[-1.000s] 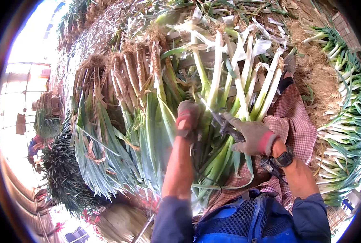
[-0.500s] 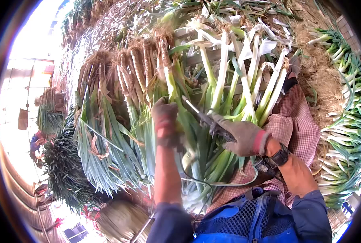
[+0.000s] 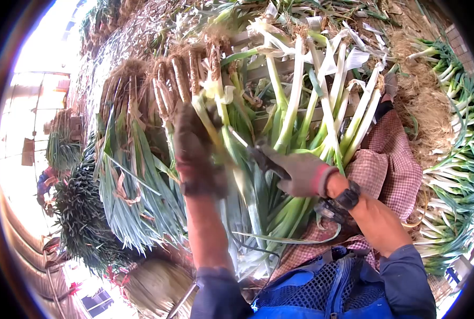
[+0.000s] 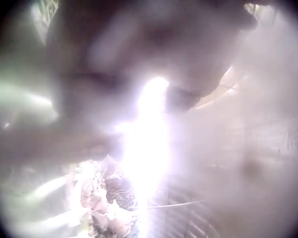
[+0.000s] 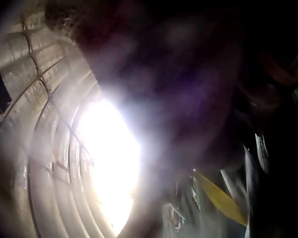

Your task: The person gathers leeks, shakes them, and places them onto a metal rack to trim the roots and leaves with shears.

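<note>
In the head view, my gloved left hand [image 3: 193, 143] is blurred with motion among the leeks. A pale yellow-green outer leaf [image 3: 208, 123] of a leek runs between its thumb and fingers. Just right of it stands a leek [image 3: 219, 101] with a white, partly stripped shank and roots at the top. My gloved right hand [image 3: 301, 171] grips a black air blow gun [image 3: 266, 160], its thin nozzle pointing up and left at the leek. Several stripped white leeks [image 3: 295, 90] lean beyond the right hand. Both wrist views are mostly glare and dark blur.
Unstripped leeks [image 3: 130, 143] with brown roots stand in a row at left. Trimmed leeks [image 3: 452, 175] line the far right. Peelings [image 3: 348, 40] litter the back. A hose [image 3: 258, 249] curves below the hands, and checked cloth [image 3: 378, 175] covers my leg.
My left hand has moved left in steps from beside the nozzle, and a pale leaf now shows in it. The right hand has brought the blow gun left. The leek's shank shows whiter and stripped.
</note>
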`<action>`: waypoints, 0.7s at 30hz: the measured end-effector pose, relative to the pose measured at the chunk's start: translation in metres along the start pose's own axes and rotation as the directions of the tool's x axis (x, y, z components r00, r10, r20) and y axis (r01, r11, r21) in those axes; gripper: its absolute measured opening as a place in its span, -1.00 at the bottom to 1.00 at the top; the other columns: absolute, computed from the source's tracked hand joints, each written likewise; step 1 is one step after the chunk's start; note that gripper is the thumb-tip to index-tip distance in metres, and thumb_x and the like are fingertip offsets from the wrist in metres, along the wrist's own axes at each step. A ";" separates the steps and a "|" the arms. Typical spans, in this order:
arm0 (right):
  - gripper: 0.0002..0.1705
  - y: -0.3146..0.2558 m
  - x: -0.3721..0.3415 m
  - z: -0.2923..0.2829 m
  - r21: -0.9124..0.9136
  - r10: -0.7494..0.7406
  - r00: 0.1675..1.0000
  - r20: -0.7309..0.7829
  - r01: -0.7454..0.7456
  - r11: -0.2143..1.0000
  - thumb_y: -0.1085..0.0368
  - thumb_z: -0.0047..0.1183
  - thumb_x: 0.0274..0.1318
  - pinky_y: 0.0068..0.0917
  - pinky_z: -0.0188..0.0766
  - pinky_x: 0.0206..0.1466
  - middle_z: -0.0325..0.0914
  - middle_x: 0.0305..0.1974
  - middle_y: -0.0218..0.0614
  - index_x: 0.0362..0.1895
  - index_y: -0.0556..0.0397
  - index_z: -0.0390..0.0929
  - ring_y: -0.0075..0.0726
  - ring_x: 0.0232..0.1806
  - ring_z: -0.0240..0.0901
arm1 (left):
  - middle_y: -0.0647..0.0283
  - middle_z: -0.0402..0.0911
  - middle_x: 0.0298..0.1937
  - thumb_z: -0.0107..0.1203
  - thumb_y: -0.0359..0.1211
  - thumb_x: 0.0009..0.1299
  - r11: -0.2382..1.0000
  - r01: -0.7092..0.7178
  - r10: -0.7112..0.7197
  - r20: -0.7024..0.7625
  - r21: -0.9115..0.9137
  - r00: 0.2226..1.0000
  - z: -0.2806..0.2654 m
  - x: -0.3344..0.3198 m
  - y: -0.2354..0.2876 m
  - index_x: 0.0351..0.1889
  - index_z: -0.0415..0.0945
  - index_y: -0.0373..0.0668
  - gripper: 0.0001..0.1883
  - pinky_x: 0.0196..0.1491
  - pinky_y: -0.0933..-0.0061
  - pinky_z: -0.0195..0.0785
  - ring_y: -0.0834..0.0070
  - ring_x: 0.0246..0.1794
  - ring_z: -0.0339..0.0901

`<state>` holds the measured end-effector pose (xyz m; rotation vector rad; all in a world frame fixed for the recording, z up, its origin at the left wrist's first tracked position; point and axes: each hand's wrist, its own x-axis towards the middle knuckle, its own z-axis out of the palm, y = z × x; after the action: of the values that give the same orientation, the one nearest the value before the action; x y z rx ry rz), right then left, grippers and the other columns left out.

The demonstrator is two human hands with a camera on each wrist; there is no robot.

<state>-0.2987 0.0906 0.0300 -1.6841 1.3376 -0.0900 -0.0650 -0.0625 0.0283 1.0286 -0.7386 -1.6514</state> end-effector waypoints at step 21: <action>-0.02 -0.014 0.124 -0.091 -0.030 0.128 0.969 -0.209 -0.137 0.990 0.29 0.02 0.16 -0.01 0.55 0.21 0.68 0.08 0.18 0.70 -0.02 0.03 0.21 0.10 0.67 | 0.01 0.77 -0.07 0.46 -0.06 0.29 -0.059 0.102 0.287 -0.081 0.993 0.954 -0.004 -0.014 -0.064 -0.02 0.73 -0.23 -0.53 -0.12 0.29 0.53 0.14 -0.20 0.71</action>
<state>-0.2913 -0.0636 0.0314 -1.6518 1.6154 -0.1624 -0.0869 -0.0303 -0.0244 2.1167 -1.9383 -0.4284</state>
